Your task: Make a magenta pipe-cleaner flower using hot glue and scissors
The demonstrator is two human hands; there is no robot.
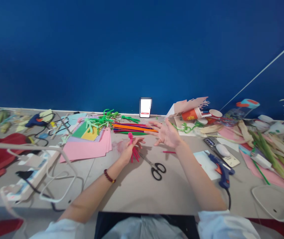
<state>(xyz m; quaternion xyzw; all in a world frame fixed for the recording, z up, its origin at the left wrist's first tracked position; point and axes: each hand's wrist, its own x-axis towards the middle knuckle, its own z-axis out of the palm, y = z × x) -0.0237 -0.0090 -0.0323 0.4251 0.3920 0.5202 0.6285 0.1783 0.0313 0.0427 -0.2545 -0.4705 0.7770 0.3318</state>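
Observation:
My left hand (130,150) is closed around a pink pipe-cleaner figure (135,154); its round head pokes out above the fingers and its loose strands hang below. My right hand (167,134) is raised with fingers spread, holding nothing, near a row of coloured pipe cleaners (129,127) at the back. Between my forearms lies a pair of scissors (155,167) with black handles, blades pointing toward my left hand. A short pink pipe-cleaner piece (169,152) rests on the table beside my right wrist.
A lit phone (145,108) leans on the blue wall. Green pipe-cleaner shapes (102,120) and pink paper sheets (87,147) lie left; a power strip (32,176) with cables sits farther left. At right are a blue glue gun (221,169), another phone (209,143) and paper cups (191,114).

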